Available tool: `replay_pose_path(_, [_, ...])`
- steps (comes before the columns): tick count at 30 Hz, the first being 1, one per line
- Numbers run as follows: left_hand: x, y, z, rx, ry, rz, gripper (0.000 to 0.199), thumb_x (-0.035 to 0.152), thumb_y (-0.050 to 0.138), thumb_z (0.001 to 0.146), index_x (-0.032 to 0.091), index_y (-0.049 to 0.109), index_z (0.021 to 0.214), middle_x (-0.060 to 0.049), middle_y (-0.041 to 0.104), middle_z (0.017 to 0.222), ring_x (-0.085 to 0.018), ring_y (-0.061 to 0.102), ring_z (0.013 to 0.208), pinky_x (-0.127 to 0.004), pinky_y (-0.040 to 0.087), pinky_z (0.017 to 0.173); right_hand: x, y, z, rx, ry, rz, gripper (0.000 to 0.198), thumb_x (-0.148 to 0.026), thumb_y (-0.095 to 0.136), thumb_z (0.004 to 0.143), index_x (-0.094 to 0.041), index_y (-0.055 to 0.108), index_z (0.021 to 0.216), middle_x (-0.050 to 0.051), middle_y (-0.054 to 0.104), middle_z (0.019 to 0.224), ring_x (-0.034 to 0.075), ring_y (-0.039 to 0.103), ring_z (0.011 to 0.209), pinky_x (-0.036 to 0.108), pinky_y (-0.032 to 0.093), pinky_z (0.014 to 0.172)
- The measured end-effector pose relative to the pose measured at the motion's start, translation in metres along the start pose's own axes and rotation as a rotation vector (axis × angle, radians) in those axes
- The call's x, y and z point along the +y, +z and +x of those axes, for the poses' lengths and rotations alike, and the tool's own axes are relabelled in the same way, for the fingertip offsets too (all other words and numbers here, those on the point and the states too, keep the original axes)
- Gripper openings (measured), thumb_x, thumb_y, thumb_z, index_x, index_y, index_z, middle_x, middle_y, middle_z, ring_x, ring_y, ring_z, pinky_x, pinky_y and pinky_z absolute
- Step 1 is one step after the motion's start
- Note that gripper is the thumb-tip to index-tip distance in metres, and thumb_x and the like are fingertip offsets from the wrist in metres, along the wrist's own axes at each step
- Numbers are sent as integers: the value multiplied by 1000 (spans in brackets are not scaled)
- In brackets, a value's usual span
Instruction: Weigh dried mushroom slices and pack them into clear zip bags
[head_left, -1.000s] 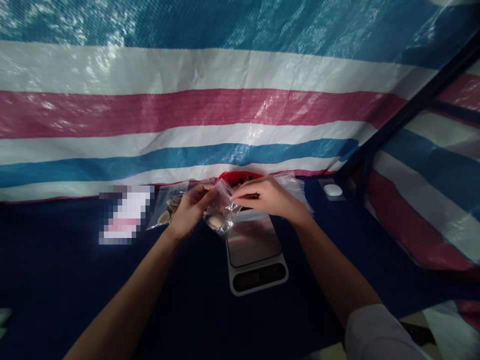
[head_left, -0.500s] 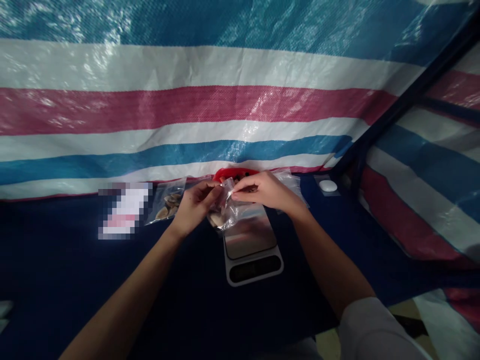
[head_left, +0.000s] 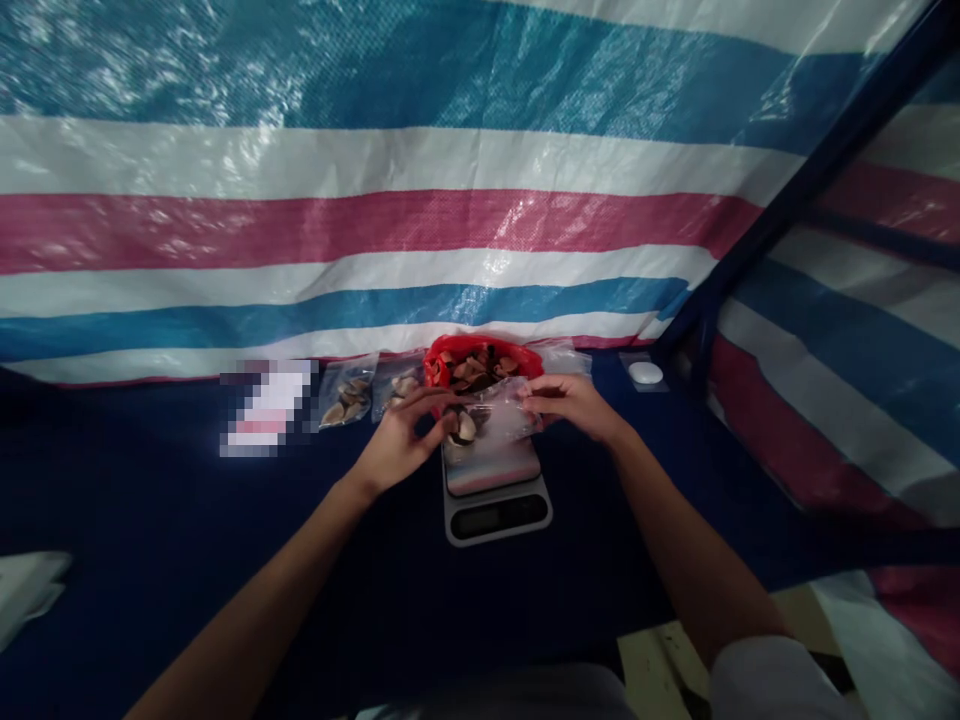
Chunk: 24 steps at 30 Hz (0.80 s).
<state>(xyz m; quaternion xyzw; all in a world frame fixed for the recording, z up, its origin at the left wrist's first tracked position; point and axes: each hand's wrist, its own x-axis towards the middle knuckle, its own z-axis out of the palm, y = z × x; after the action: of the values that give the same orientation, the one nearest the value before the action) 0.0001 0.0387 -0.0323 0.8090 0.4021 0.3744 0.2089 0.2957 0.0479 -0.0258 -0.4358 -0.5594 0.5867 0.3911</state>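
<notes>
Between my hands, a clear plastic bag (head_left: 499, 420) with a few pale and dark dried slices (head_left: 465, 428) lies tilted over the plate of a kitchen scale (head_left: 497, 517). My right hand (head_left: 574, 403) is closed, pinching the bag's right end between thumb and fingers. At the other end, the fingers of my left hand (head_left: 405, 438) are curled round the edge of the bag where the slices sit. Just behind stands an open red plastic bag (head_left: 527, 353) full of brown dried pieces (head_left: 480, 367).
Two clear bags of slices, the left bag (head_left: 346, 395) and the right bag (head_left: 394, 385), lie left of the red bag. Farther left is a blurred-out paper (head_left: 270, 410). A small white round item (head_left: 645, 373) lies at right. Striped sheeting (head_left: 360, 225) walls the table's back.
The clear bag has been lowered and spread sideways over the scale. My right hand has moved right, away from my left. The red bag's contents show more now, and the view has shifted slightly.
</notes>
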Motion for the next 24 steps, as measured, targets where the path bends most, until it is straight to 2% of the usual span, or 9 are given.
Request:
replay_pose_path(3, [3,9,-13,-27,14,62,42,47,57,102,20,70,131,-13,70,137,-29,67,127,-46,53,113,15,-5,-5,54,13,16,40,-45,91,68,-19,81,97,2,76,81,17,71,70,30,60,63])
replay_pose_path(8, [1,21,-25,-41,32,107,50,48,60,100,17,65,140,-15,63,148,-30,61,136,-48,48,119,29,-14,-7,112,22,-10,43,-46,91,67,-20,82,100,3,78,83,19,72,73,32,62,65])
replay_pose_path(14, [-1,22,-23,-80,49,96,51,46,59,101,18,63,144,-14,59,153,-31,57,141,-50,45,121,31,-19,-14,49,62,-76,45,-49,89,70,-18,82,103,4,78,83,17,73,74,28,63,63])
replay_pose_path(16, [-1,19,-23,-70,40,100,50,47,58,101,21,63,144,-13,59,153,-31,58,140,-51,45,121,29,-23,-16,65,50,-108,47,-51,87,73,-18,81,106,5,79,86,19,75,76,28,64,62])
replay_pose_path(20, [-3,10,-31,16,-9,118,48,51,55,102,22,66,139,-12,63,148,-30,61,137,-50,48,119,29,-35,-19,215,-49,-186,47,-56,81,78,-19,79,107,8,80,95,26,78,87,34,66,62])
replay_pose_path(22, [-9,5,-39,54,-27,154,47,51,52,103,21,67,137,-12,66,144,-30,62,135,-49,49,118,33,-42,-22,334,-156,-307,41,-55,76,82,-20,80,104,9,81,101,30,78,95,38,68,70])
replay_pose_path(24, [-16,1,-48,65,-27,224,47,50,51,104,21,67,137,-13,68,142,-31,62,134,-49,49,117,40,-46,-26,420,-281,-520,34,-50,70,89,-23,80,105,9,81,109,30,77,103,42,67,82])
